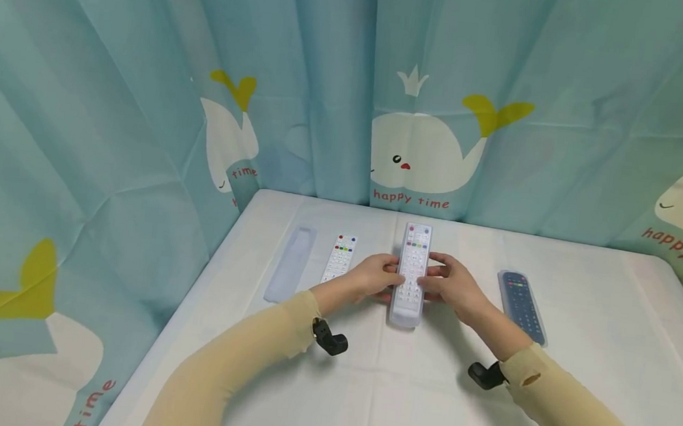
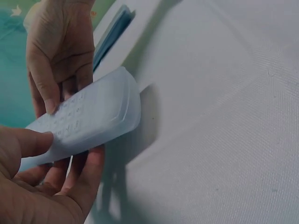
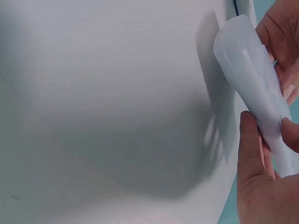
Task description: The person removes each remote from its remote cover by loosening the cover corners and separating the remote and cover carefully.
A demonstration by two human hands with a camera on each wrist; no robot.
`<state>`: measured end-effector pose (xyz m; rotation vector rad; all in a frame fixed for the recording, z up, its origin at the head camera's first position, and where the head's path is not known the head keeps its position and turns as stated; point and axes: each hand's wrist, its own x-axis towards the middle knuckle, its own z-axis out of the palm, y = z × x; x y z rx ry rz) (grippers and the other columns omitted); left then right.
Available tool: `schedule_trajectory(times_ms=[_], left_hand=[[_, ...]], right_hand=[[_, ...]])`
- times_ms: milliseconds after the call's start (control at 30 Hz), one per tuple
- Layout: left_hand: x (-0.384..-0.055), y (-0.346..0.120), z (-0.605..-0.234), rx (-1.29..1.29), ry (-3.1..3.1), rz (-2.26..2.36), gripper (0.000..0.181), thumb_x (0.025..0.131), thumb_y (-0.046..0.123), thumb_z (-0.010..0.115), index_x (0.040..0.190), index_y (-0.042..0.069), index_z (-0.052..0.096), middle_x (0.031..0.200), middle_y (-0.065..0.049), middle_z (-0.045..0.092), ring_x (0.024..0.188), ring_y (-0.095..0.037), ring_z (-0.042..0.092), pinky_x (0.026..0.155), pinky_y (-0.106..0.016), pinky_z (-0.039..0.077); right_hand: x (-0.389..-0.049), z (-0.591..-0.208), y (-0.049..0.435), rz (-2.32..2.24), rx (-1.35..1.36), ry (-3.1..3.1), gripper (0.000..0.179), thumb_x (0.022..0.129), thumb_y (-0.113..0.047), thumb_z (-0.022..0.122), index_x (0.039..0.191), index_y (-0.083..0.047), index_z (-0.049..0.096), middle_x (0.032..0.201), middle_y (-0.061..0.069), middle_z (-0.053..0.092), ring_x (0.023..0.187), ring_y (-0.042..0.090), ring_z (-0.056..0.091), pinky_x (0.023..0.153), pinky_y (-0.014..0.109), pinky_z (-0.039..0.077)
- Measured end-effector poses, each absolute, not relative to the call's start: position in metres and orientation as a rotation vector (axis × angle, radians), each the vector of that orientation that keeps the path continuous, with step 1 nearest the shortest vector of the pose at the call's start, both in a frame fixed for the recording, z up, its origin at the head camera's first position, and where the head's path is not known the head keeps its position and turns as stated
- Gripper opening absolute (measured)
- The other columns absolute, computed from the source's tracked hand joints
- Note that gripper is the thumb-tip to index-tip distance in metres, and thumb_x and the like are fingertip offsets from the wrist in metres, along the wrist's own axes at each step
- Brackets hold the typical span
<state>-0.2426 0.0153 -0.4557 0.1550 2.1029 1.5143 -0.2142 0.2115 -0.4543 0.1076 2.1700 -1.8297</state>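
A white remote control (image 1: 414, 261) in a translucent silicone cover (image 2: 122, 105) is held up off the table by both hands. My left hand (image 1: 375, 275) grips its left edge, thumb on the button face and fingers beneath. From the other side my right hand (image 1: 453, 287) grips it the same way. In the right wrist view the cover (image 3: 245, 60) wraps the remote's rounded lower end. Left of the hands lie a bare white remote (image 1: 339, 257) with coloured buttons and a flat translucent cover (image 1: 291, 266). A dark blue remote (image 1: 521, 306) in a clear cover lies to the right.
All this is on a table (image 1: 337, 391) with a white cloth. A light blue curtain (image 1: 329, 88) with printed whales hangs behind the table and along its left side. Small black camera mounts (image 1: 329, 339) sit at both wrists.
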Motion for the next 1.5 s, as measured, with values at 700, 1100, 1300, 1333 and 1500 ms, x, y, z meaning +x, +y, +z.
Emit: schedule_trajectory(times_ms=[700, 1100, 1300, 1333, 1500], left_hand=[[-0.241, 0.01, -0.447, 0.234, 2.079, 1.608, 0.052, 0.099, 0.009, 0.067, 0.148, 0.007, 0.048, 0.122, -0.007, 0.06, 0.104, -0.021, 0.064, 0.089, -0.043, 0.058], [-0.239, 0.008, -0.444, 0.275, 2.067, 1.679, 0.054, 0.099, 0.005, 0.066, 0.149, 0.006, 0.046, 0.123, -0.01, 0.059, 0.106, -0.022, 0.063, 0.088, -0.039, 0.059], [-0.24, 0.009, -0.445, 0.284, 2.073, 1.714, 0.051, 0.098, 0.005, 0.066, 0.146, 0.007, 0.048, 0.122, -0.009, 0.059, 0.106, -0.021, 0.062, 0.09, -0.04, 0.057], [-0.24, 0.009, -0.445, 0.287, 2.076, 1.716, 0.051, 0.098, 0.004, 0.067, 0.146, 0.008, 0.049, 0.122, -0.009, 0.06, 0.106, -0.021, 0.063, 0.09, -0.04, 0.057], [-0.24, 0.011, -0.445, 0.312, 2.099, 1.724, 0.051, 0.098, 0.004, 0.066, 0.146, 0.007, 0.049, 0.124, -0.009, 0.061, 0.109, -0.021, 0.063, 0.092, -0.041, 0.057]], right_hand=[[-0.213, -0.446, 0.216, -1.837, 0.0, 2.225, 0.063, 0.1, -0.003, 0.063, 0.154, 0.002, 0.031, 0.128, 0.023, 0.057, 0.1, 0.016, 0.062, 0.084, 0.031, 0.058], [-0.211, -0.443, 0.214, -1.808, -0.086, 2.3, 0.057, 0.101, -0.005, 0.063, 0.151, 0.006, 0.037, 0.134, 0.027, 0.055, 0.113, 0.028, 0.059, 0.091, 0.037, 0.057], [-0.21, -0.442, 0.213, -1.81, -0.123, 2.354, 0.053, 0.101, -0.003, 0.063, 0.148, 0.005, 0.041, 0.131, 0.026, 0.057, 0.115, 0.031, 0.059, 0.093, 0.038, 0.057], [-0.21, -0.442, 0.214, -1.806, -0.128, 2.367, 0.052, 0.1, -0.003, 0.063, 0.147, 0.006, 0.042, 0.131, 0.025, 0.057, 0.116, 0.031, 0.059, 0.092, 0.037, 0.057], [-0.211, -0.444, 0.215, -1.785, -0.159, 2.429, 0.049, 0.101, -0.003, 0.063, 0.145, 0.005, 0.044, 0.129, 0.024, 0.059, 0.116, 0.032, 0.06, 0.09, 0.033, 0.057]])
